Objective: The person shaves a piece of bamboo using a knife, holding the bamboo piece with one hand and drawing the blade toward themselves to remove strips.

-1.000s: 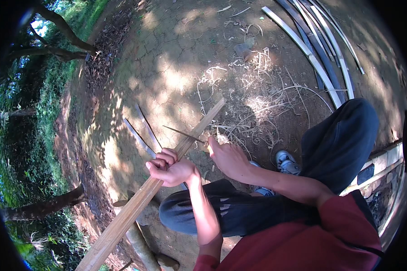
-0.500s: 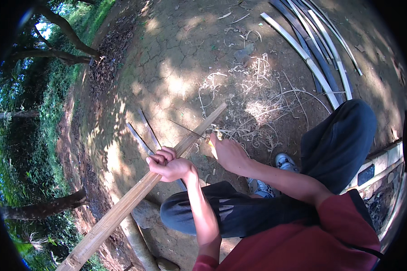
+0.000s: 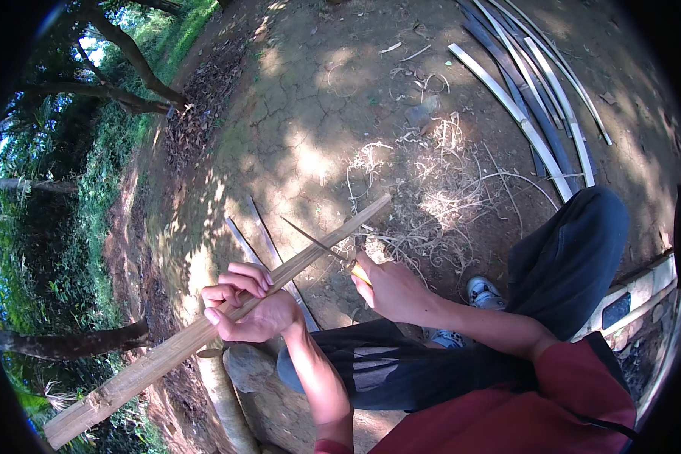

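A long strip of split bamboo (image 3: 163, 359) slants from the lower left up toward the middle. My left hand (image 3: 251, 309), palm up, supports it from beneath, with its fingers loosely curled around the strip. In my right hand (image 3: 397, 291) is a knife with a yellow handle (image 3: 362, 273), fingers closed round the grip. Its thin, pointed blade (image 3: 308, 236) crosses the strip between my left hand and the strip's far end, pointing up and left. Whether the edge bites into the bamboo cannot be made out.
Curly shavings (image 3: 450, 204) litter the dirt ahead. Several long strips (image 3: 533, 125) lie at the far right. Two shorter dark strips (image 3: 261, 240) rest beyond my left hand. A pale log (image 3: 221, 397) and a stone (image 3: 253, 368) are by my left knee. Trees (image 3: 121, 53) stand at left.
The bamboo strip has shifted down and left, its near end now in view. My left hand moved left with it and its fingers loosened. My right hand and knife moved slightly down.
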`<state>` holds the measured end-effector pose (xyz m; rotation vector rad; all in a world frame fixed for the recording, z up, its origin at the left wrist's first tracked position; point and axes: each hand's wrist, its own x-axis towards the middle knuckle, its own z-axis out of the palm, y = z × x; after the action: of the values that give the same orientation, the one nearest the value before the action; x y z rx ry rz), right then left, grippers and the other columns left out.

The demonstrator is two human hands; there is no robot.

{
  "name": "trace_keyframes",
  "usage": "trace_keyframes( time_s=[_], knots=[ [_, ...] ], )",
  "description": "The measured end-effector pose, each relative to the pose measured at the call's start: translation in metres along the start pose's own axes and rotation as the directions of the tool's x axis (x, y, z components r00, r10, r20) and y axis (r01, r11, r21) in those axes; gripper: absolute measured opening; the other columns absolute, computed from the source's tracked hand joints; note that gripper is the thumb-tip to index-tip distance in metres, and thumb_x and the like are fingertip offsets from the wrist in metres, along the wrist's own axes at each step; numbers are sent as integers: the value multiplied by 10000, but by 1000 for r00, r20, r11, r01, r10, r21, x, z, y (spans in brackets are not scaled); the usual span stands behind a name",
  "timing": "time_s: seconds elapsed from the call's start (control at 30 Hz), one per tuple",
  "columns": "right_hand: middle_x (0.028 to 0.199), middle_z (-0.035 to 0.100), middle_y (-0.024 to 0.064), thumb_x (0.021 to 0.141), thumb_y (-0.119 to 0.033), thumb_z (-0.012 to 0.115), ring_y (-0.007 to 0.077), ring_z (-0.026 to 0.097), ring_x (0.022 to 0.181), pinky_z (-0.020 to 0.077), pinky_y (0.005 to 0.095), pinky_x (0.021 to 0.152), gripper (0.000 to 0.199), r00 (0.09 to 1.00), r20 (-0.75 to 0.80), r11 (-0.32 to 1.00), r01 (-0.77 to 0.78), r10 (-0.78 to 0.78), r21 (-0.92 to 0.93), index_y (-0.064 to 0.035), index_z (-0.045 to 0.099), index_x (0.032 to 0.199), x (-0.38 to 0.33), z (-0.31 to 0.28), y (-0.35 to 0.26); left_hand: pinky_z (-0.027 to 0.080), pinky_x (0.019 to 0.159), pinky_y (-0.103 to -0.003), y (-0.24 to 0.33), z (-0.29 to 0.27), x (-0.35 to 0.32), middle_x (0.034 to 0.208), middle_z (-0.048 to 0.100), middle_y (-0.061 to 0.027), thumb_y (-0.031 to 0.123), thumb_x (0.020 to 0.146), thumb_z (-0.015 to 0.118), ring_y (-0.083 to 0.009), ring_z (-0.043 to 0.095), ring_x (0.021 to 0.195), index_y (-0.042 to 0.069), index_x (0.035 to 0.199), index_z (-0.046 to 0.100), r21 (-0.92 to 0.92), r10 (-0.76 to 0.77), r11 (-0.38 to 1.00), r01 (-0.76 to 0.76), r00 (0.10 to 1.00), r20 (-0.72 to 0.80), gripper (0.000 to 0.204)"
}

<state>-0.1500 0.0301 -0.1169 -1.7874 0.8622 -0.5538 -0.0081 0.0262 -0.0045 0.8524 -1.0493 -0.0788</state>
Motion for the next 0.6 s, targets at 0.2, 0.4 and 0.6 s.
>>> trace_keyframes(
  time_s=[0.2, 0.4, 0.6],
  knots=[
    [551, 543, 204, 881, -122, 499, 406, 586, 565, 451, 490, 527, 238, 998, -42, 999, 52, -52, 2, 53, 424, 1025, -7, -5, -16, 268, 392, -199, -7, 2, 6, 457, 305, -34, 368, 959, 279, -111, 295, 408, 108, 673, 301, -12, -18, 1000, 18, 1000, -2, 387],
    [589, 580, 202, 868, -112, 501, 392, 610, 612, 475, 491, 585, 257, 985, -85, 978, -159, 148, -137, 54, 443, 1056, 22, 9, 51, 278, 371, -178, -7, 5, 6, 443, 316, -37, 325, 947, 316, -107, 303, 402, 116, 636, 304, -90, 14, 996, -15, 1000, -7, 375],
    [613, 587, 212, 881, -145, 505, 401, 608, 609, 473, 488, 568, 317, 992, -72, 992, -108, 104, -60, 56, 437, 1116, 14, -20, -2, 279, 376, -185, -8, -1, 7, 454, 312, -29, 269, 898, 380, -113, 313, 421, 113, 630, 311, -82, -29, 996, 31, 999, 32, 318]
  ],
)
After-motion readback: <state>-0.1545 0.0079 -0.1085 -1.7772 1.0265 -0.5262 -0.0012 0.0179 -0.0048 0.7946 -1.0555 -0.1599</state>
